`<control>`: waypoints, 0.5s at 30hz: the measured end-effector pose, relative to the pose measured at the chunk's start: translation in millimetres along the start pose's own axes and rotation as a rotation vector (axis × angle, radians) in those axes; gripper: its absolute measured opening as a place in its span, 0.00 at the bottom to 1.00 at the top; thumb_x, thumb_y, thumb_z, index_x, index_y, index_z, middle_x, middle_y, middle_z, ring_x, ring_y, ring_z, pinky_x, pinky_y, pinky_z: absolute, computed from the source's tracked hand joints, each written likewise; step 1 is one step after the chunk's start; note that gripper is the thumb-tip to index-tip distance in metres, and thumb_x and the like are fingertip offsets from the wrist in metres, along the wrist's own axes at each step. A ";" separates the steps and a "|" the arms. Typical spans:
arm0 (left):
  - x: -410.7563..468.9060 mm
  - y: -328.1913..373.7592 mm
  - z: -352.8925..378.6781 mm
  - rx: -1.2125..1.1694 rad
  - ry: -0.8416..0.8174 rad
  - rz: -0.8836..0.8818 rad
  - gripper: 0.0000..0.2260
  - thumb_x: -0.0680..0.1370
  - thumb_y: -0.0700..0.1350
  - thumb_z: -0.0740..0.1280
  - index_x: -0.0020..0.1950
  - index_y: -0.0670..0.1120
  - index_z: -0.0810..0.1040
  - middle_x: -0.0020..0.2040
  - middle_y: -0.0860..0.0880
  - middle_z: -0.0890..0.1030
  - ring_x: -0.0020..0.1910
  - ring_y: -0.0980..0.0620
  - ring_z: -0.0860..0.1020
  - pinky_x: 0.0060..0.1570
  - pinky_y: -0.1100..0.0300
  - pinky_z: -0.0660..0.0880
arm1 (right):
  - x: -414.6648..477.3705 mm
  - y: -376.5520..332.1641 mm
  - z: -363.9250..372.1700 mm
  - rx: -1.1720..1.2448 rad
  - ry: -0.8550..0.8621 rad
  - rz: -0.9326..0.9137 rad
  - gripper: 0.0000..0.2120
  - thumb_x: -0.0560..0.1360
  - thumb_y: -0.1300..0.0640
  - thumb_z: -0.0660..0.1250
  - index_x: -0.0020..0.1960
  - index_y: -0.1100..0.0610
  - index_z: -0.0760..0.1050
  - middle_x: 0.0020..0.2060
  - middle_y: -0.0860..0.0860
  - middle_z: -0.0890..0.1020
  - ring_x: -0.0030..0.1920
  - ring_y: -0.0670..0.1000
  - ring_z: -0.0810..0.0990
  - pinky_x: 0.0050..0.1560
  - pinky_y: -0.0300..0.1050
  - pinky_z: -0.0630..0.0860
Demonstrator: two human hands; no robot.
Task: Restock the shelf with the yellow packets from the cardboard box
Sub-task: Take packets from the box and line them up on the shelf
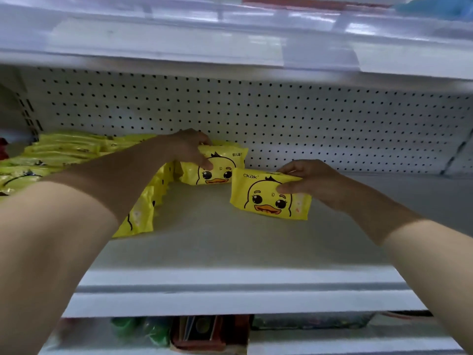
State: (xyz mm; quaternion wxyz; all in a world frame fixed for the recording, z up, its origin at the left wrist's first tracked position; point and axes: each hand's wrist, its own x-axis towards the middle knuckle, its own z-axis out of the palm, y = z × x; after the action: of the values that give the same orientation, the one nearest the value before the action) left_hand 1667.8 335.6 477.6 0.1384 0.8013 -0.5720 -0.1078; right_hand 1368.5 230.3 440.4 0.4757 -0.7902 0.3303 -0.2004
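Yellow packets (143, 211) stand on edge in a row along the left of the shelf (230, 247), with a flat stack (64, 152) beyond the left forearm. The cardboard box is out of view.

The step in hand is placing, two packets at once. The left hand (188, 149) reaches deep toward the pegboard back (307, 119), fingers curled over the top of the rear packet (217, 172) and thumb on its face. Whether that packet touches the panel is hard to tell through the blur. The right hand (309, 183) pinches the near packet (266, 201) at its right end, thumb in front and fingers behind. The packet is upright, its bottom edge seemingly on the shelf, apart from the row.

Both forearms are stretched forward. The next move likely calls for sliding the near packet back against the rear one, then letting go.
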 end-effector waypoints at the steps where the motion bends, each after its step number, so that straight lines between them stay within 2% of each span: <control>1: 3.6 -0.6 1.9 0.011 -0.003 0.010 0.33 0.67 0.53 0.79 0.69 0.50 0.71 0.65 0.48 0.73 0.59 0.48 0.74 0.57 0.55 0.74 | 1.4 0.5 -1.0 0.008 -0.006 -0.005 0.18 0.67 0.64 0.80 0.55 0.56 0.82 0.50 0.50 0.87 0.52 0.52 0.85 0.58 0.52 0.80; 4: 14.7 -5.5 5.8 0.055 -0.014 0.036 0.33 0.69 0.53 0.78 0.71 0.50 0.70 0.69 0.47 0.70 0.65 0.47 0.71 0.63 0.54 0.70 | 6.3 1.7 -2.5 0.035 -0.019 -0.017 0.18 0.67 0.65 0.79 0.55 0.56 0.82 0.50 0.50 0.87 0.51 0.52 0.86 0.54 0.49 0.81; 7: 20.5 -11.9 7.0 0.075 -0.041 0.053 0.33 0.70 0.52 0.77 0.72 0.49 0.69 0.70 0.47 0.71 0.66 0.47 0.70 0.63 0.57 0.68 | 10.2 3.8 -0.5 0.052 -0.014 -0.020 0.18 0.67 0.65 0.79 0.55 0.56 0.82 0.51 0.50 0.86 0.51 0.50 0.86 0.49 0.43 0.80; 15: 24.4 -18.6 1.0 0.113 -0.062 0.060 0.30 0.71 0.50 0.76 0.70 0.48 0.72 0.68 0.48 0.75 0.64 0.47 0.73 0.59 0.59 0.68 | 14.9 5.0 7.2 0.097 -0.013 -0.031 0.19 0.68 0.65 0.78 0.57 0.55 0.82 0.52 0.51 0.86 0.52 0.51 0.85 0.55 0.47 0.80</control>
State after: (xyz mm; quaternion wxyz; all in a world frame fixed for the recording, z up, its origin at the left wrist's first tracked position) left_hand 1691.8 318.1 470.0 0.0782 0.7865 -0.6050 -0.0961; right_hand 1381.9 222.5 432.6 0.5125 -0.7725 0.3046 -0.2185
